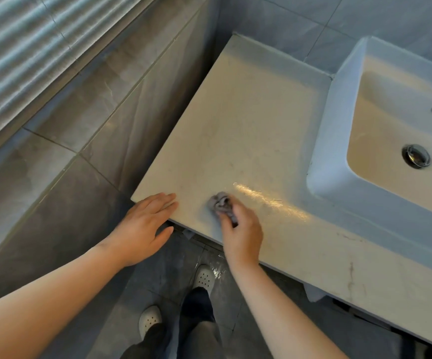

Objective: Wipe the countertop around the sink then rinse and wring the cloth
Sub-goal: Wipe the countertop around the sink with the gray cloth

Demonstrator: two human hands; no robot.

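While right hand point(242, 234) grips cloth point(220, 202), left hand point(142, 226) rests on countertop point(248, 125).

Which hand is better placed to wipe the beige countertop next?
Right: the right hand grips the bunched grey cloth on the beige stone countertop; the left hand rests flat at its corner.

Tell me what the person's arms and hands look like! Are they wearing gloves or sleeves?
No gloves and no sleeves that I can see. The left hand and the right hand are bare, with no rings showing. The left arm and the right arm are uncovered all the way to the picture's edge, with no watch or bracelet.
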